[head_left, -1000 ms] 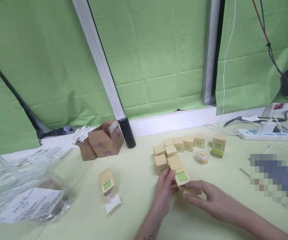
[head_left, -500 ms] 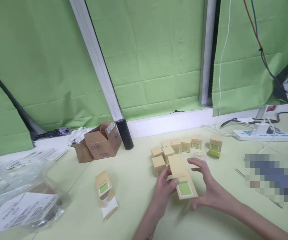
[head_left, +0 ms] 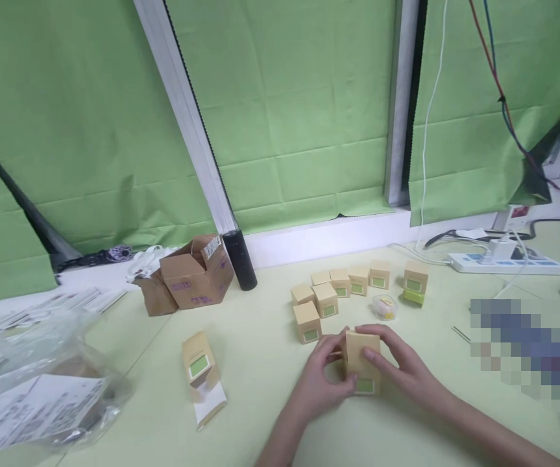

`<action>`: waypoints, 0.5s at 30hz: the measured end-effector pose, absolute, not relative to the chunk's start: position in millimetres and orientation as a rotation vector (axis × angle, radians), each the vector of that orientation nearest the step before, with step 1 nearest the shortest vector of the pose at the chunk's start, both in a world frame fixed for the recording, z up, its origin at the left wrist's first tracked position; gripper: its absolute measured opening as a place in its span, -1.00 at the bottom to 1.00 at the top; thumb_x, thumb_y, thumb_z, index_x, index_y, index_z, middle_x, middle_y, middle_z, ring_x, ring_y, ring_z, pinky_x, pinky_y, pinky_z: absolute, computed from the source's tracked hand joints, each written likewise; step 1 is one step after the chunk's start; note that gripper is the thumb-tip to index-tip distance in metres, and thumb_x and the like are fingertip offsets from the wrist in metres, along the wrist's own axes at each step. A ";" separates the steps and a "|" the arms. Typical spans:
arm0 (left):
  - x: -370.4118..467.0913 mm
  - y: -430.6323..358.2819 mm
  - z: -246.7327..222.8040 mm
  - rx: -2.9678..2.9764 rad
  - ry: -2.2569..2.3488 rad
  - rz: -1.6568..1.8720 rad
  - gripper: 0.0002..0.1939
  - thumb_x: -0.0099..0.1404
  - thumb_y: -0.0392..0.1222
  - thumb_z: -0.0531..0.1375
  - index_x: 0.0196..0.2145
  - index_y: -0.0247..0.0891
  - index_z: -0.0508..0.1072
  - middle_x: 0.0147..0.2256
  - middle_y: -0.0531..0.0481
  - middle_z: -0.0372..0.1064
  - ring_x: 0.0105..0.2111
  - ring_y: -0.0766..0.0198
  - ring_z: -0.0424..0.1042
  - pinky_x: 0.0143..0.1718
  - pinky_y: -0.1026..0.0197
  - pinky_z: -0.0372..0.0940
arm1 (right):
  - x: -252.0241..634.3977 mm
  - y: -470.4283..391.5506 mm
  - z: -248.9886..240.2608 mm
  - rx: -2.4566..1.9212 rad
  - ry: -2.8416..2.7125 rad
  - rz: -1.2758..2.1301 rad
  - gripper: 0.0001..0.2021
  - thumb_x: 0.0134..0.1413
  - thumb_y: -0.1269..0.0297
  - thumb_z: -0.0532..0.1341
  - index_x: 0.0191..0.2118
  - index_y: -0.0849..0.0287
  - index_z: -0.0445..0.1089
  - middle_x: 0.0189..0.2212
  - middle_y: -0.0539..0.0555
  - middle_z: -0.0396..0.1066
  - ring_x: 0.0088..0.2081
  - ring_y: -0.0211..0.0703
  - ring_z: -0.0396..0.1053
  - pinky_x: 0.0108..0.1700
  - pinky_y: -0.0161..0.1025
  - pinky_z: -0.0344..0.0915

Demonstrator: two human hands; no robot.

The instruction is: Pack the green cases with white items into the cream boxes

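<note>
A small tan cardboard box (head_left: 363, 357) with a green label stands upright between my two hands, near the table surface. My left hand (head_left: 319, 371) is curled around its left side, thumb at the lower edge. My right hand (head_left: 409, 366) grips the right side and top, its thumb lying across the front face. Just beyond them, several similar tan boxes (head_left: 307, 323) stand in a cluster. To the right of that cluster lies a small clear plastic item (head_left: 384, 307) with something yellow in it. Another tan box (head_left: 414, 277) rests by a bright green piece (head_left: 413, 298).
At left lies a tan box (head_left: 196, 357) with a white flap (head_left: 210, 405) sticking out. Farther back are an open brown carton (head_left: 194, 279) and a black cylinder (head_left: 240, 259). A plastic bag (head_left: 114, 415) fills the left front. A white power strip (head_left: 474, 264) sits at the back right.
The held box has turned from tilted and flat-looking to upright and moved lower. My right hand, spread apart beside it before, has closed onto it.
</note>
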State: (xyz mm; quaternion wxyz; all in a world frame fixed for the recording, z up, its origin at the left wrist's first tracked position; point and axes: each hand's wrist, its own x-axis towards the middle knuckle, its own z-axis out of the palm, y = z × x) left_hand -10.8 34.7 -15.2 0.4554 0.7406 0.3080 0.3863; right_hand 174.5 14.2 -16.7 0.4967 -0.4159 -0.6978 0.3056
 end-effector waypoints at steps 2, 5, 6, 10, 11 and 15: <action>-11.4 35.3 -15.2 1.907 0.776 0.922 -0.38 0.01 -0.44 0.18 0.06 -0.12 0.29 -0.08 -0.07 0.20 -0.02 0.14 0.26 0.03 0.12 0.21 | 175.8 13.1 -15.8 -0.898 -1.828 0.604 -0.80 0.15 0.19 0.12 -0.09 -0.05 0.33 -0.14 0.05 0.38 -0.04 -0.06 0.30 -0.01 -0.12 0.26; -12.3 34.8 -17.1 1.924 0.788 0.907 -0.39 0.02 -0.43 0.18 0.05 -0.12 0.28 -0.08 -0.07 0.21 -0.03 0.15 0.26 0.02 0.12 0.22 | 175.0 14.3 -11.1 -0.951 -1.828 0.540 -0.80 0.16 0.19 0.11 -0.10 -0.03 0.34 -0.11 0.07 0.35 0.02 -0.04 0.23 0.04 -0.10 0.19; -12.7 34.1 -18.3 1.890 0.799 0.910 -0.35 0.03 -0.41 0.19 0.09 -0.10 0.22 -0.05 -0.07 0.21 -0.04 0.15 0.28 0.01 0.11 0.22 | 174.3 15.7 -9.3 -1.022 -1.799 0.581 -0.79 0.16 0.16 0.09 -0.10 -0.01 0.33 -0.08 0.08 0.33 0.04 -0.03 0.22 0.04 -0.10 0.19; -13.2 30.5 -21.4 1.775 0.856 0.882 -0.22 0.04 -0.36 0.22 0.18 -0.09 0.01 0.02 -0.12 0.21 -0.02 0.13 0.29 0.04 0.04 0.19 | 170.9 21.2 -5.2 -1.169 -1.731 0.911 -0.70 0.15 0.02 0.04 -0.14 0.07 0.35 -0.14 0.07 0.37 -0.11 -0.04 0.32 -0.11 -0.15 0.28; -12.6 29.5 -20.7 1.776 0.867 0.871 -0.24 0.04 -0.36 0.22 0.17 -0.10 0.03 0.02 -0.13 0.21 -0.01 0.13 0.28 0.04 0.04 0.18 | 169.6 21.7 -5.3 -1.170 -1.704 0.982 -0.68 0.14 0.00 0.04 -0.13 0.07 0.35 -0.13 0.07 0.38 -0.12 -0.04 0.33 -0.12 -0.16 0.28; -10.7 28.1 -7.7 1.910 0.854 0.850 -0.34 0.04 -0.35 0.18 0.11 -0.09 0.16 0.03 -0.07 0.21 -0.01 0.17 0.26 0.04 0.10 0.16 | 163.0 20.8 -8.7 -1.211 -1.496 1.136 -0.64 0.06 -0.03 0.11 -0.11 0.06 0.33 -0.17 0.05 0.41 -0.08 0.02 0.32 -0.11 -0.14 0.29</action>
